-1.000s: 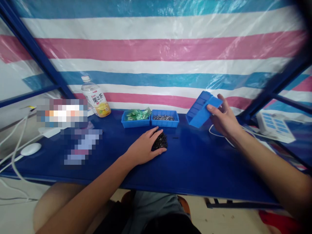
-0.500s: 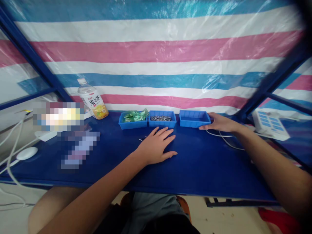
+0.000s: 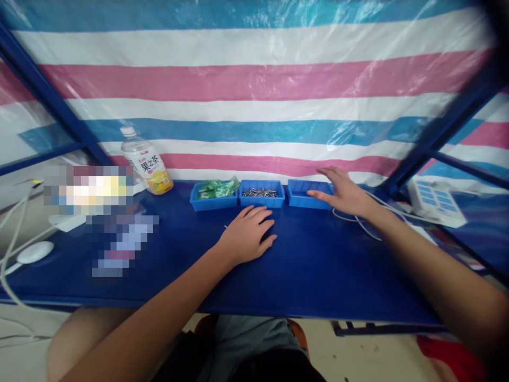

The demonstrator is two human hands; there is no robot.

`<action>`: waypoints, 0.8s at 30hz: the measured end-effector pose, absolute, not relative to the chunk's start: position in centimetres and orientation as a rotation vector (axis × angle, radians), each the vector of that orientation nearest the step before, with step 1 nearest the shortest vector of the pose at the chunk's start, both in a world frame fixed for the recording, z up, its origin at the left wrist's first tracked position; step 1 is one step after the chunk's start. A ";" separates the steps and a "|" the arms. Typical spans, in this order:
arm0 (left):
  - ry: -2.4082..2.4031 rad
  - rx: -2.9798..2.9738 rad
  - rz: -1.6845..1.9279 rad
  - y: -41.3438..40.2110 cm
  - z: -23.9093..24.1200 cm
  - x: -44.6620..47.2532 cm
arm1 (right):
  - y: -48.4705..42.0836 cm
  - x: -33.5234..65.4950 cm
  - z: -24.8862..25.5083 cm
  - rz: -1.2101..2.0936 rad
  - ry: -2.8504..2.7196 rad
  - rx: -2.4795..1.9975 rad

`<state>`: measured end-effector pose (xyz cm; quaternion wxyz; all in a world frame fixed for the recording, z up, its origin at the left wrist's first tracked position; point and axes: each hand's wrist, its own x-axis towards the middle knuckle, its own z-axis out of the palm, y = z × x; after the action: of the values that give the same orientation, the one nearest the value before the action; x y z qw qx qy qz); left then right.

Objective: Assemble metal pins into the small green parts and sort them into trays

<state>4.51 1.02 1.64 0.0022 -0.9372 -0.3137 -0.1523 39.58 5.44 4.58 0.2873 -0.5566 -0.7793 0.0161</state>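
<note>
Three blue plastic bins stand in a row near the back of the blue table (image 3: pixel 314 270). The left bin (image 3: pixel 214 203) has green plastic packets (image 3: pixel 218 188) in it. Small metal pieces (image 3: pixel 260 193), thin and silvery, fill the middle bin (image 3: pixel 262 202). My right hand (image 3: pixel 342 192) is raised over the right end of the right bin (image 3: pixel 302 201), fingers apart, holding nothing. Just in front of the middle bin, my left hand (image 3: pixel 248 233) rests palm down on the table with fingers stretched out. A thin light piece (image 3: pixel 226 227) pokes out beside it, mostly hidden.
A drink bottle (image 3: pixel 147 164) stands at the back left, behind blurred-out items. A white mouse-like object (image 3: pixel 35 252) with cables lies at the left edge. At the right are a white power strip (image 3: pixel 433 201) and loose cables (image 3: pixel 363 228). Striped sheeting (image 3: pixel 238 82) hangs behind.
My right hand has let go of the right bin's end and lifted up and left over it. My left hand stays flat on the table. The view has shifted slightly.
</note>
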 end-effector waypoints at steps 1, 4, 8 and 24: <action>-0.987 -2.937 -0.483 1.1 1.6 4.6 | 5.5 38.4 5.2 0.045 -2.132 -1.440; -1.032 -2.954 -0.460 1.4 1.3 4.7 | 6.7 35.2 6.5 0.132 -2.307 -1.290; -1.082 -2.968 -0.455 1.3 0.9 4.5 | 9.7 32.2 7.0 0.238 -2.439 -1.248; -1.093 -2.992 -0.593 1.8 1.2 2.0 | 9.1 30.2 7.4 0.315 -2.201 -1.241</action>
<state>2.03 1.82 1.21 -0.0493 -0.9223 -0.3369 -0.1828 30.19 9.06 7.38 0.2930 -0.4660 -0.8264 0.1183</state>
